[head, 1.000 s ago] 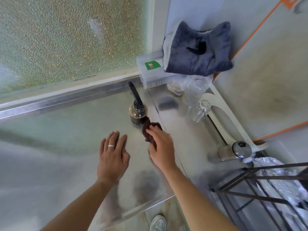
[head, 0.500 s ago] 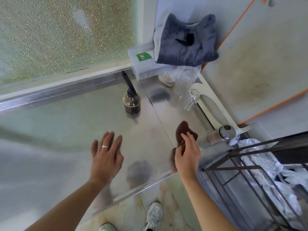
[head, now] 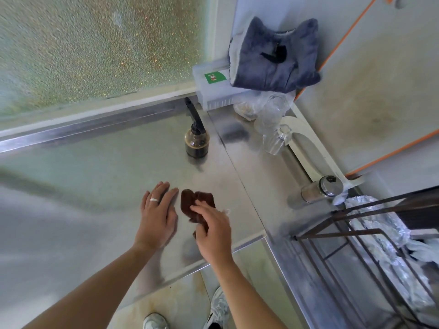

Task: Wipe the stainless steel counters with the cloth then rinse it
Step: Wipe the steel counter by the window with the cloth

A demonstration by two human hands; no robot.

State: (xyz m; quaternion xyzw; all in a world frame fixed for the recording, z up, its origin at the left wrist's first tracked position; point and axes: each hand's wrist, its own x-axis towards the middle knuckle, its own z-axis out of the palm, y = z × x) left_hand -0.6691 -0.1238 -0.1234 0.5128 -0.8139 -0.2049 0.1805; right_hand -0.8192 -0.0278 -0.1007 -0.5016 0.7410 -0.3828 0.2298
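Note:
A small dark brown cloth [head: 190, 203] lies on the stainless steel counter [head: 107, 167] near its front edge. My right hand [head: 212, 230] lies on the cloth's near part, fingers bent over it and holding it against the steel. My left hand [head: 158, 214], a ring on one finger, rests flat on the counter just left of the cloth, fingers straight. The near part of the cloth is hidden under my right hand.
A dark sauce bottle [head: 196, 141] with a black spout stands behind the hands. A clear box [head: 213, 91] with a blue-grey towel [head: 273, 58], plastic bags and glass jars [head: 273, 129] fill the back corner. A steel shaker [head: 320, 188] lies at right beside a metal rack [head: 356, 233].
My right hand has swept the cloth from beside the bottle out to the right counter section, then back left, now close to my left hand. The left hand has stayed flat.

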